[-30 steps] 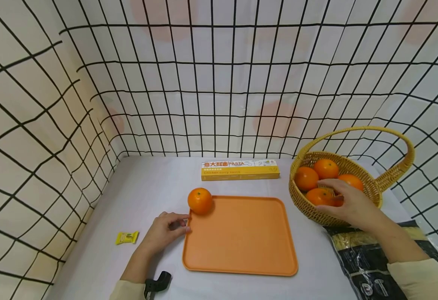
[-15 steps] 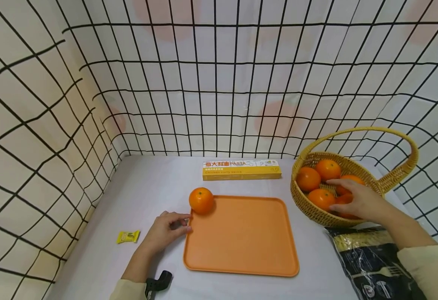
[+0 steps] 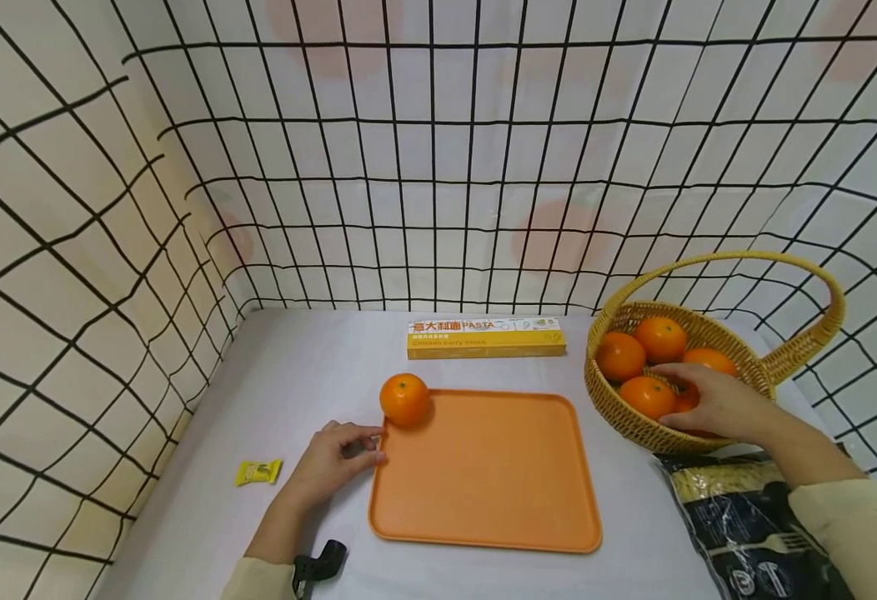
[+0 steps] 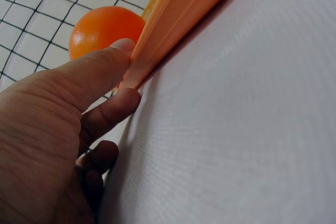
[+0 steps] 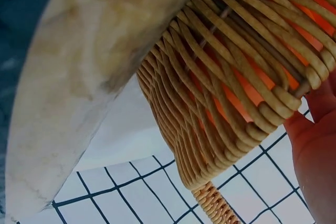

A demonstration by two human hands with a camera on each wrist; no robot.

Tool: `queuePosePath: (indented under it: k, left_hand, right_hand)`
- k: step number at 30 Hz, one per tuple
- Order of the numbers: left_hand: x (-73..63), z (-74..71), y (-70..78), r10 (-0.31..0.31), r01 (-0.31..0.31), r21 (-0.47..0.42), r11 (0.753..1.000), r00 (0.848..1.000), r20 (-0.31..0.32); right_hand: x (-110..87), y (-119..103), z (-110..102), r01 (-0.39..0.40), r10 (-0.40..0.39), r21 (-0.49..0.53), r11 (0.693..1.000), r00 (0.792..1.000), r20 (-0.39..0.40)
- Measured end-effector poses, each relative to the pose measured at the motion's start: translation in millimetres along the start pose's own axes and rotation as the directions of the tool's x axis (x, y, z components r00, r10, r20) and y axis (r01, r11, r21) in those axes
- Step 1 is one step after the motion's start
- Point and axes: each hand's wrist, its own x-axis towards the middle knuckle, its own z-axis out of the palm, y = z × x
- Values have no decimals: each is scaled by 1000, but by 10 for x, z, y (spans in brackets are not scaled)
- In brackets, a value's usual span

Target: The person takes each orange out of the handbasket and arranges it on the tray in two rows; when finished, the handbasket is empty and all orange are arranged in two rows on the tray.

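In the head view my left hand holds the left edge of an orange rectangular tray; the left wrist view shows thumb and finger pinching its rim. An orange sits on the tray's far left corner, just beyond that hand. My right hand reaches into a wicker basket, fingers and thumb curled round an orange that the hand partly covers. Several more oranges lie in the basket. In the right wrist view the woven basket side hides most of the fruit.
A yellow pasta box lies behind the tray. Left of my left hand is a small yellow wrapped packet. A dark plastic bag lies in front of the basket under my right forearm. Black wire grid encloses the table.
My right hand has shifted within the basket from the near-left orange to the one beside it, on the right, and now closes round it. My left hand stays at the tray edge.
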Motion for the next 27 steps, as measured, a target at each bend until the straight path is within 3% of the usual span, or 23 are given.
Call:
queuePosePath:
  k: [4, 20, 27]
  left_hand:
    - [-4, -4, 8, -3, 3, 2, 1000, 1000, -1]
    - [0, 1, 21, -18, 18, 2, 1000, 1000, 1]
    - [1, 1, 10, -21, 21, 6, 1000, 1000, -2]
  right_hand:
    - [23, -11, 18, -41, 40, 34, 999, 999, 28]
    - [51, 27, 94, -19, 19, -2, 1000, 1000, -7]
    - [28, -7, 72, -23, 23, 30, 999, 1000, -12]
